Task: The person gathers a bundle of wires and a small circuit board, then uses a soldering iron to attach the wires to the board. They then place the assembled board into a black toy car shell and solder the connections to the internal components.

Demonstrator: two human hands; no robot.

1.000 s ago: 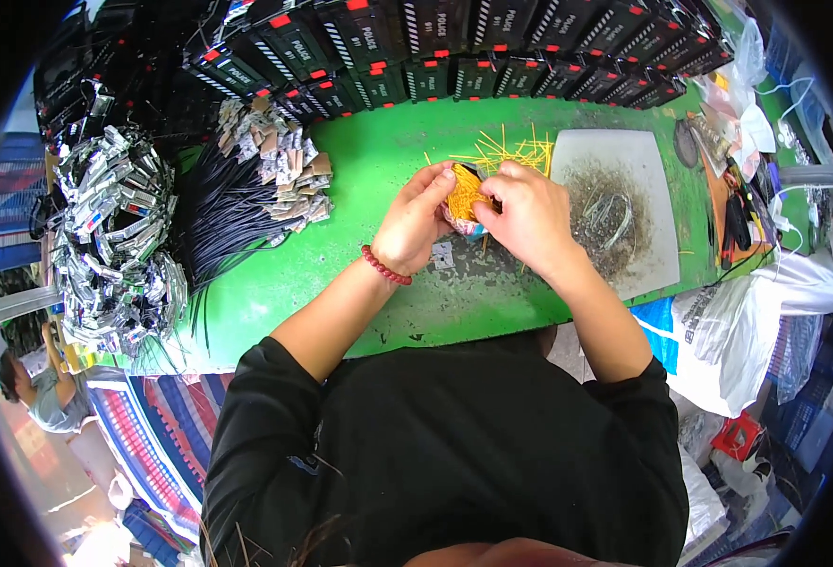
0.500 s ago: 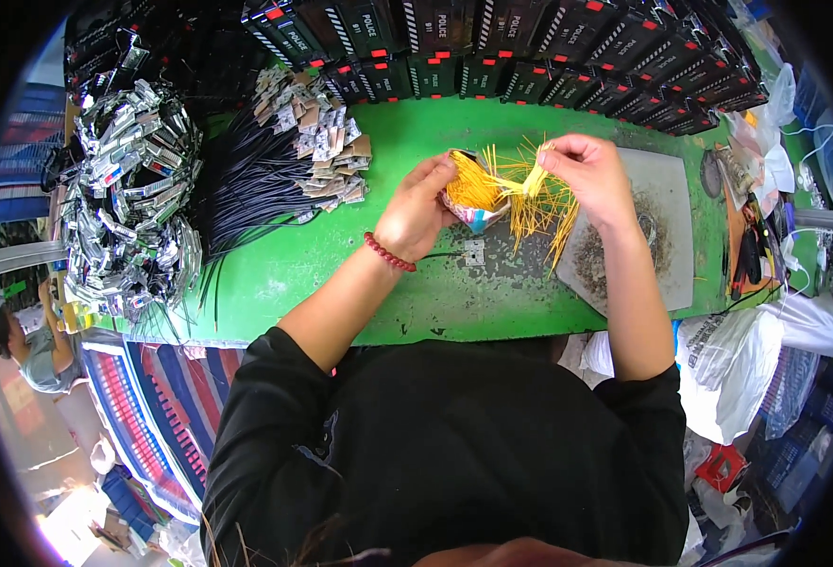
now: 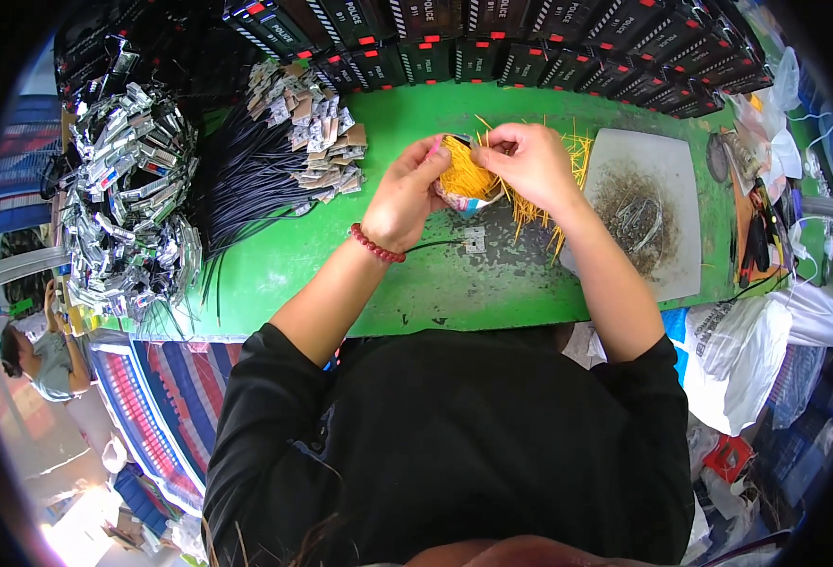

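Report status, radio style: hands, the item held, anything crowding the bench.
Left hand gripping yellow wire bundle. Right hand pinching at its top. Loose yellow wires beside, grey tray right.

Matt green tabletop [image 3: 341, 274] under glossy plastic and thin yellow strands.
The yellow strand bundle [image 3: 464, 175] looks like smooth plastic; black cords [image 3: 246, 180] shine slightly; the white tray [image 3: 671, 274] appears smooth, dusted with gritty debris.
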